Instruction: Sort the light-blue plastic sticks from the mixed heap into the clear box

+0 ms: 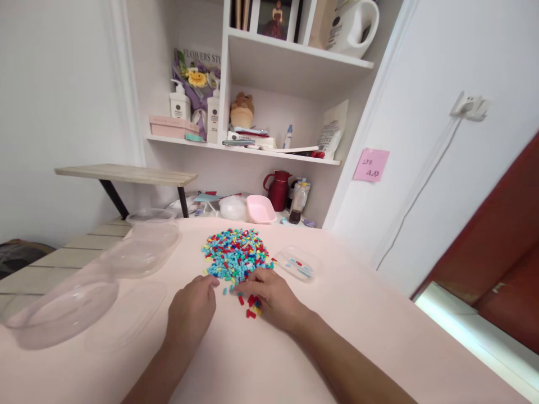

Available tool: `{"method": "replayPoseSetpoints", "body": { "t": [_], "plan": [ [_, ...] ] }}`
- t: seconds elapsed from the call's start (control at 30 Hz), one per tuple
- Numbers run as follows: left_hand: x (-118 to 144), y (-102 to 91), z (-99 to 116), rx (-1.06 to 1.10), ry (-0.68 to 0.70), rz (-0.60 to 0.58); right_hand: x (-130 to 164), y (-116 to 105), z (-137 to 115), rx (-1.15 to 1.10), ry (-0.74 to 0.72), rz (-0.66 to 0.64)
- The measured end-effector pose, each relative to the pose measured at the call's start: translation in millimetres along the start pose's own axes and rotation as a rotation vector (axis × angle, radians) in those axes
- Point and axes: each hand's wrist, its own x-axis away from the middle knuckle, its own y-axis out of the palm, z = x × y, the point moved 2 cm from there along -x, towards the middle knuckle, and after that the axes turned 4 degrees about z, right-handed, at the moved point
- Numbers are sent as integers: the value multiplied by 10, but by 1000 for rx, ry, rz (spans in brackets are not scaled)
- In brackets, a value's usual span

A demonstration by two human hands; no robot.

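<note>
Clear plastic containers (141, 252) stood along the worktop's (357, 331) left side. Next came the left hand (192, 306), fingers curled; whether it gripped anything could not be told. The heap of small coloured bricks (236, 252) lay just beyond both hands. The right hand (272, 294) bent over its near edge beside loose bricks (251, 314), its grip unclear. Rightmost, a shallow clear box (298, 264) held several bricks.

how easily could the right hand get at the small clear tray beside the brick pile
Yes, easily by the look of it: the right hand is close by, only bare pink tabletop shows between them, and the small clear tray looks uncovered.
</note>
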Motion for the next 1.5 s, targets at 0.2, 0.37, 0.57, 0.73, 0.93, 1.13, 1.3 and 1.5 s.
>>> {"method": "replayPoseSetpoints", "body": {
  "t": [0.2,0.37,0.57,0.73,0.93,1.13,1.3,1.5],
  "plan": [
    [8,42,52,31,135,-39,0,98,37,162,-11,-106],
    [23,95,121,12,297,-89,7,62,177,143,98,-101],
    [2,130,125,-22,336,-120,26,13,309,61,247,-89],
    [-6,125,120,-18,333,-122,40,-16,347,102,290,-81],
    [2,122,125,-18,339,-119,47,-2,310,93,250,-43],
    [-8,106,134,-14,346,-117,1,-18,231,116,224,38],
    [-27,136,101,-5,350,-99,34,-354,402,129,284,387],
    [-47,154,101,24,336,-113,282,-860,705,239,544,735]
  ]
}}
